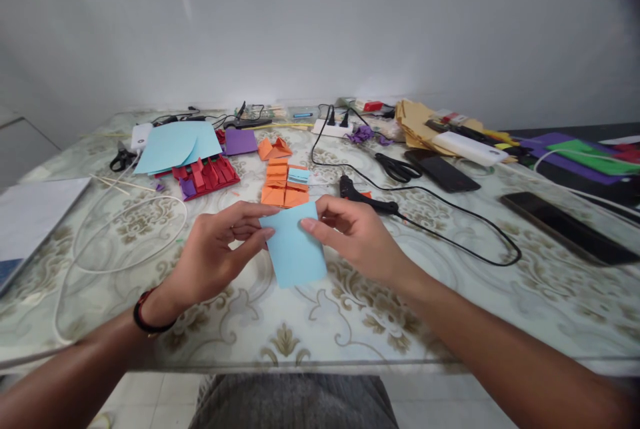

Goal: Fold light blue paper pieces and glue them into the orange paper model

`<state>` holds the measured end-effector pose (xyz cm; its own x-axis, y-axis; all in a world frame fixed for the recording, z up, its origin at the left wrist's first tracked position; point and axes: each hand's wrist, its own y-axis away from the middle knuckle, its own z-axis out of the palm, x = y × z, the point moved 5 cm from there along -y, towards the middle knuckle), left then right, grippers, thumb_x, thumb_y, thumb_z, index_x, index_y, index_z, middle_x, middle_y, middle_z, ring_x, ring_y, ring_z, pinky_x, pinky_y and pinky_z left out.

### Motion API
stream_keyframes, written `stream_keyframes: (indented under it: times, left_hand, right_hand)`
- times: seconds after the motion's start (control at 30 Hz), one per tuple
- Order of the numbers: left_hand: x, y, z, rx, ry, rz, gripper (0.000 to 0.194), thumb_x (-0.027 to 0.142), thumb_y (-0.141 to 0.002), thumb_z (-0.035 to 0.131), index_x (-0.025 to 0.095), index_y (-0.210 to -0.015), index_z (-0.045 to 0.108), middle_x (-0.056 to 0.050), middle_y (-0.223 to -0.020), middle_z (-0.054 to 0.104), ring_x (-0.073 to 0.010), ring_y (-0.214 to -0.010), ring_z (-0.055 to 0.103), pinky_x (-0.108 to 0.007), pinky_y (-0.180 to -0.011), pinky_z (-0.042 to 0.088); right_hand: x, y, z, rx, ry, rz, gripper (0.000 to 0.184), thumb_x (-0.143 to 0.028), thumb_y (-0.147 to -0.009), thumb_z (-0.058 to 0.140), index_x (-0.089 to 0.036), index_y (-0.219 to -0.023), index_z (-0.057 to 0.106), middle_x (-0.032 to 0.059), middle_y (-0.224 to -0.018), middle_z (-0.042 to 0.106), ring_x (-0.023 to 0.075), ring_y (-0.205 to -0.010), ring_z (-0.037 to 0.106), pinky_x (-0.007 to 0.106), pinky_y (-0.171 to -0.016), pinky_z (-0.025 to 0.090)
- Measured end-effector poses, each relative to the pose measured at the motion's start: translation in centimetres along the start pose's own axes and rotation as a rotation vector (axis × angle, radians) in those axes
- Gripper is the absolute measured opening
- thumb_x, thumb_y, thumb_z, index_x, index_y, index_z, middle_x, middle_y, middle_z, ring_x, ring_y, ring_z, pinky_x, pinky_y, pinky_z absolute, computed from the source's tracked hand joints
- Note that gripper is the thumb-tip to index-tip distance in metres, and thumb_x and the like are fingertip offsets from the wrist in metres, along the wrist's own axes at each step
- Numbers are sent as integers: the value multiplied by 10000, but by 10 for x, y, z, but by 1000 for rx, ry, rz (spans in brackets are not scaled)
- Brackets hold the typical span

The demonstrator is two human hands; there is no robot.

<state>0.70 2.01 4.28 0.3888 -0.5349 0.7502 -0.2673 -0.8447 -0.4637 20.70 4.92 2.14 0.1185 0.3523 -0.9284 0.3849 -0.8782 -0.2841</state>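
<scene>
A light blue sheet of paper [296,252] is held up between my two hands over the near part of the table. My left hand [220,249] pinches its upper left edge between thumb and fingers. On the upper right side, my right hand [353,232] grips it, thumb on the front and fingers behind. Just beyond the sheet lie folded orange paper pieces [277,179] in rows, with a folded light blue piece [299,175] among them. A black glue gun [367,197] rests to the right of these, near my right hand.
Larger light blue sheets [175,145] lie at the left behind red folded pieces [213,177]. A white cable [107,269] loops on the left. Black scissors [397,167], phones [565,225] and a black cord [480,259] lie on the right. A power strip [327,127] sits at the back.
</scene>
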Motion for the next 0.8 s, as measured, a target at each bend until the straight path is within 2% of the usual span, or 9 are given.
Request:
stream_keyframes:
  times: [0.23,0.4,0.8]
  left_hand:
    - [-3,0,2,-22,72,-53,225,228,-919,744,196,-1141,756,-24,-845,800,-151,-760,778,-200,-679,649]
    - [-3,0,2,-21,119,-71,205,236,-932,731,188,-1128,766,-17,-776,785,-146,-716,779,-198,-667,659]
    - [-3,-1,2,-8,105,-70,199,271,-933,731,205,-1115,777,-22,-763,790,-173,-705,786,-241,-664,679]
  right_hand:
    - [1,0,3,-21,-83,16,294,-373,-926,696,-186,-742,561,-25,-717,484,108,-647,452,247,-601,407]
    - [0,1,3,-16,-81,21,303,-386,-925,693,-185,-741,558,-25,-713,477,109,-642,445,249,-589,398]
    - [3,1,3,-20,-86,28,325,-407,-923,699,-191,-732,548,-23,-709,475,112,-637,450,251,-574,391]
